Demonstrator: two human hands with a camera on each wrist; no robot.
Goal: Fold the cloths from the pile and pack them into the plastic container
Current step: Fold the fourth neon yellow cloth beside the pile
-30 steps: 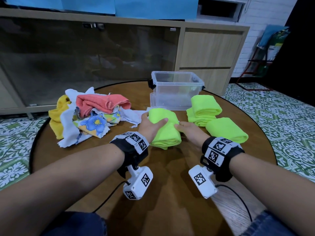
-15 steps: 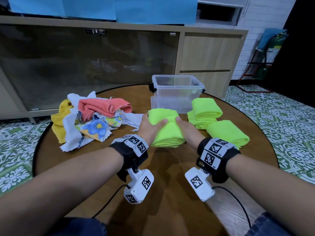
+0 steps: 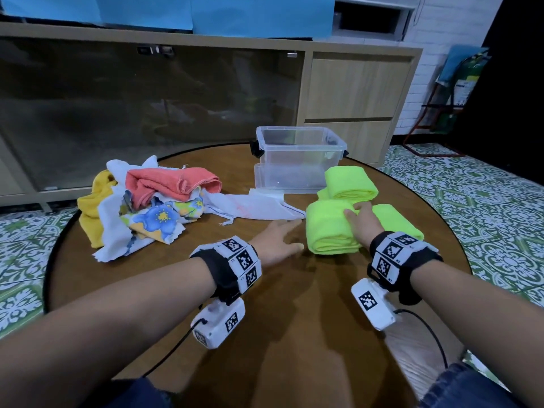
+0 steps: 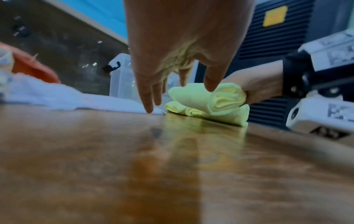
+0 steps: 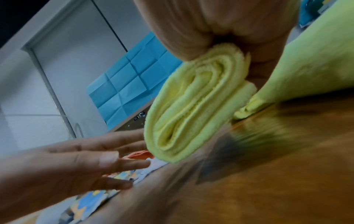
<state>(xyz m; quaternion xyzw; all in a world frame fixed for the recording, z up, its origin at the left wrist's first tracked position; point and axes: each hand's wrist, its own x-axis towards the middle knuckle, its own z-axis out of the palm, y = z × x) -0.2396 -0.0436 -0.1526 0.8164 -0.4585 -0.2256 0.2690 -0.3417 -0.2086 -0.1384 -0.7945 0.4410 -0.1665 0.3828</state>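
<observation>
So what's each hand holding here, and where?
Right hand grips the folded green cloth at its right side. Left hand holds nothing, fingers straight.

No legible text: only square coded markers on the wristbands (image 3: 394, 254), lettering too small.

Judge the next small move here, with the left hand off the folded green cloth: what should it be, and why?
Probably the left hand, open beside the white cloth, draws that cloth in for folding, since the right hand alone grips the folded green cloth beside the other folded ones.
</observation>
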